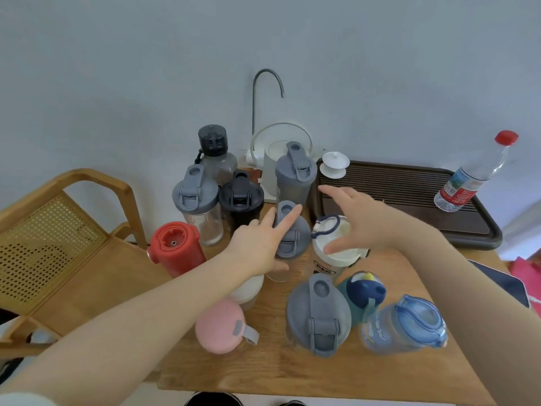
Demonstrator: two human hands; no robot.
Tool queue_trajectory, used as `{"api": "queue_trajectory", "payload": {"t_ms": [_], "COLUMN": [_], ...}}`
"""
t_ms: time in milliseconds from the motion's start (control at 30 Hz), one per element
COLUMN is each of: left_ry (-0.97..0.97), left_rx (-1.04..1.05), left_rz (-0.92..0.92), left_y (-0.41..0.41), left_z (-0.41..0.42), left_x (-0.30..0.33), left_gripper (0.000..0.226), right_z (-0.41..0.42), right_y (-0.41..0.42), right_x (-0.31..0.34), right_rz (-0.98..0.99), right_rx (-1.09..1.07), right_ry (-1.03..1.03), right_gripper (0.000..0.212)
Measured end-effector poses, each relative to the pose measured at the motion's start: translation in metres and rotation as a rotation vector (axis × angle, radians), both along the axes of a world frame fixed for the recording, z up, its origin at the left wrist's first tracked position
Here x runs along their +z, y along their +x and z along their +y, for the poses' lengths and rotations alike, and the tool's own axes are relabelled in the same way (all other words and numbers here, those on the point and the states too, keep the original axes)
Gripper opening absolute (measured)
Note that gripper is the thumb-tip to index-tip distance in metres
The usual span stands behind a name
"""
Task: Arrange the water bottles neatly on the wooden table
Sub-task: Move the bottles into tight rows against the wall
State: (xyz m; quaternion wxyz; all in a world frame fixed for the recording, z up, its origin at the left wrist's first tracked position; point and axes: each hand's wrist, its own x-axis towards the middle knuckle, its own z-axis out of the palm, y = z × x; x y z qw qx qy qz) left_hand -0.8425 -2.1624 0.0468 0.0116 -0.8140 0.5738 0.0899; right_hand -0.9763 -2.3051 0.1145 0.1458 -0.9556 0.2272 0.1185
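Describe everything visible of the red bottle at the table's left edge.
The red bottle stands upright at the wooden table's left edge, beside the chair. It looks like opaque plastic, with a round red top, a recessed centre and a small metal point. Neither hand touches it; the left hand reaches past it.

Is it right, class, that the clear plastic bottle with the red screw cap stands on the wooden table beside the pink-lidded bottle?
Not quite. The head view shows the clear plastic bottle with the red screw cap standing on the dark slatted tea tray, far from the pink-lidded bottle.
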Motion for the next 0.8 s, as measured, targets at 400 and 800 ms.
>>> {"api": "queue_trajectory", "payload": {"t_ms": [400, 800], "left_ry": [0.129, -0.243], "left_rx": [0.038, -0.012], "left_rz": [0.003, 0.168], "left_y": [0.093, 0.127], "left_z": [0.117, 0.118], "left_x": [0.050, 0.072], "left_gripper": [0.091, 0.071], "right_z": [0.077, 0.018], "right_y": [0.114, 0.144], "right_x": [-0.006, -0.029], "right_rz": [-0.335, -0.397], "right_rx": [0.214, -0.393], "right_ry": [0.057, -0.160], "right_gripper": [0.036, 0.050]}}
